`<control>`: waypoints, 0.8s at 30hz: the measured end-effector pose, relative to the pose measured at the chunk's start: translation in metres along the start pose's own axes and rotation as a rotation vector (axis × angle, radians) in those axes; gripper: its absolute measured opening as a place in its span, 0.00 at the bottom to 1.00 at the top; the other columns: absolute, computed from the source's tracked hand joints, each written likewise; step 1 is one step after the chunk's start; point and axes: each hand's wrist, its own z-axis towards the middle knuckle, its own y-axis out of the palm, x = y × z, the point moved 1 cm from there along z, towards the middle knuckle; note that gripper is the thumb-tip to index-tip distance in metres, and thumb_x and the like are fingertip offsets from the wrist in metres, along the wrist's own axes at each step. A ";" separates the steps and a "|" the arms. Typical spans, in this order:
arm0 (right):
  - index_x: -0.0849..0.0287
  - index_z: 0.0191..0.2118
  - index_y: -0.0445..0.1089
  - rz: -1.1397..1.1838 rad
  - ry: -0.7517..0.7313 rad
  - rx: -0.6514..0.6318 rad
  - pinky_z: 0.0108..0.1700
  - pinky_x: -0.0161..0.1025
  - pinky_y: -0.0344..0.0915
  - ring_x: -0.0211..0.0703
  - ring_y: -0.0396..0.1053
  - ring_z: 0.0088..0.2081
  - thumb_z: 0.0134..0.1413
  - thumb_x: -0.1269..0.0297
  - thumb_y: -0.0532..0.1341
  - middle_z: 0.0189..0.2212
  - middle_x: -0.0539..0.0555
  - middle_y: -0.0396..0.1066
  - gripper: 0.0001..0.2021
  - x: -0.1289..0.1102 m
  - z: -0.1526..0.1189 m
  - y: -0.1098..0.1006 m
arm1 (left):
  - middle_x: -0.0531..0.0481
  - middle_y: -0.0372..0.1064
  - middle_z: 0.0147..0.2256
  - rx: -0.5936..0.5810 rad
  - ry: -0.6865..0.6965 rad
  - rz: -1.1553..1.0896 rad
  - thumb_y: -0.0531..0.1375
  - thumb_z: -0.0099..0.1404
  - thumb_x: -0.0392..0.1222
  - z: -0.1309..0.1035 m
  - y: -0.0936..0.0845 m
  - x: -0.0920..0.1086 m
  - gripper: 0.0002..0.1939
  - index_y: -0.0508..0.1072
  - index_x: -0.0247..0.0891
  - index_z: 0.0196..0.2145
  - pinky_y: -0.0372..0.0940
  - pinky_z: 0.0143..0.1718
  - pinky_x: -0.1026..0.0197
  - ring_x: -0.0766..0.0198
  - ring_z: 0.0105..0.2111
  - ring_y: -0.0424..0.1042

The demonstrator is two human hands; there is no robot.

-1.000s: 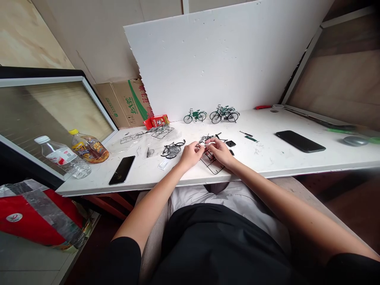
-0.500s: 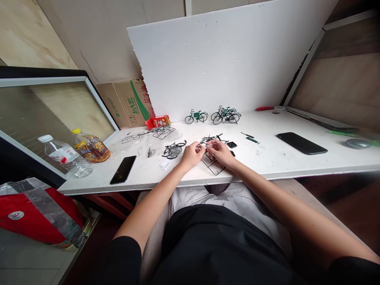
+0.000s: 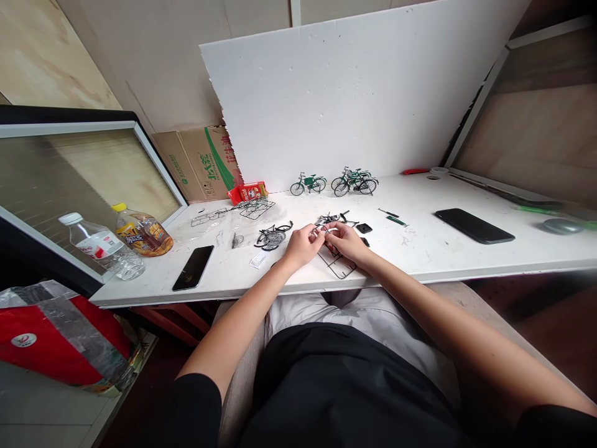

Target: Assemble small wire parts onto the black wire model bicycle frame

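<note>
Far left: red bag [image 3: 60,339] cut off by frame edge, contents not readable. Clear bottle [image 3: 102,246] overlaps the yellow-capped bottle [image 3: 142,230] a bit. Left phone [image 3: 193,267] flat, screen dark.

Next right: clear film with thin dark frames [image 3: 255,208] at the red packet [image 3: 254,191]; film edges hard to trace. Black bicycle parts [image 3: 273,237] lie left of the hands, wheel and other pieces overlapping, can't separate them all. White slip [image 3: 257,259] just in front, print too small to read.

Middle: left hand [image 3: 302,246], back of hand up, thumb and index pinched narrow on a small part [image 3: 323,230]. Part sits between the two hands' fingertips, mostly covered; shape can't be made out. Black sprue [image 3: 342,269] lies on the table below the fingers, upper portion hidden by the right hand [image 3: 347,241]. Right thumb and index also close together at the same part; remaining fingers curled, tips not clear. More black pieces [image 3: 333,218] behind the fingertips, lower side blocked by the hands.

Right: green-handled tool [image 3: 396,219] lying flat, then right phone [image 3: 474,225]. Grey oval object [image 3: 563,226] near the edge is blurred, can't identify.
</note>
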 end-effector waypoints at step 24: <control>0.55 0.46 0.73 0.308 0.110 0.061 0.42 0.41 0.71 0.47 0.74 0.42 0.53 0.56 0.66 0.41 0.54 0.77 0.16 -0.004 0.004 -0.005 | 0.51 0.70 0.23 0.053 -0.087 -0.077 0.58 0.73 0.58 0.002 -0.001 -0.003 0.18 0.71 0.41 0.33 0.65 0.29 0.62 0.61 0.25 0.72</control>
